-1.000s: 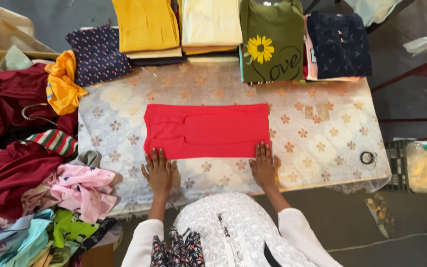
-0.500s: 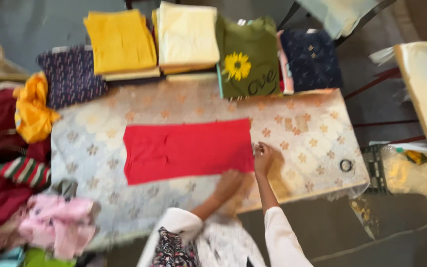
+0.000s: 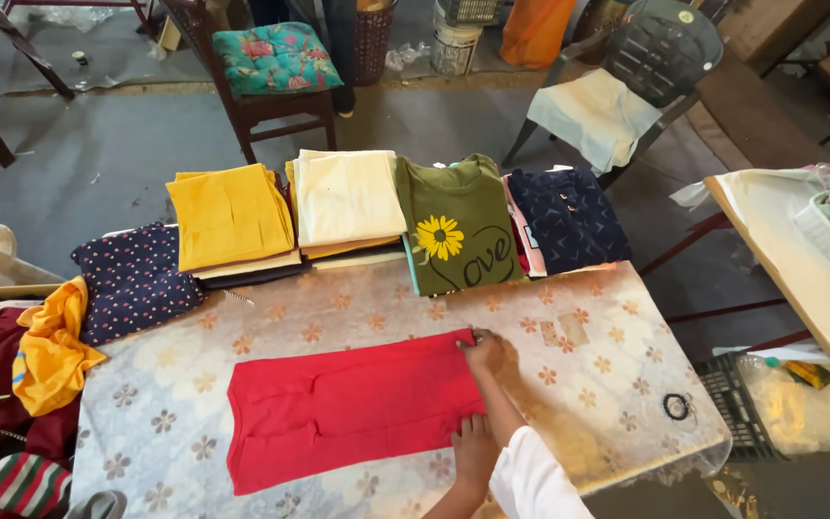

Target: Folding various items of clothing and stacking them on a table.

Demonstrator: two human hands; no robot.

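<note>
A red garment (image 3: 353, 404) lies folded flat on the flowered table cover (image 3: 338, 327). Both my hands are at its right edge. My right hand (image 3: 484, 352) pinches the far right corner. My left hand (image 3: 474, 449) grips the near right corner, just beside my white sleeve (image 3: 530, 481). Neither corner is lifted far off the table.
Folded clothes line the table's far edge: dark dotted (image 3: 132, 279), yellow (image 3: 231, 219), cream (image 3: 346, 200), green with a sunflower (image 3: 455, 231), navy (image 3: 567, 219). Loose clothes are heaped at left (image 3: 50, 346). A black ring (image 3: 676, 406) lies at right. Chairs (image 3: 276, 62) stand behind.
Both hands left the garment's near edge and moved to its right edge; my left arm crossed over to the right. The camera tilted up, showing the chairs behind.
</note>
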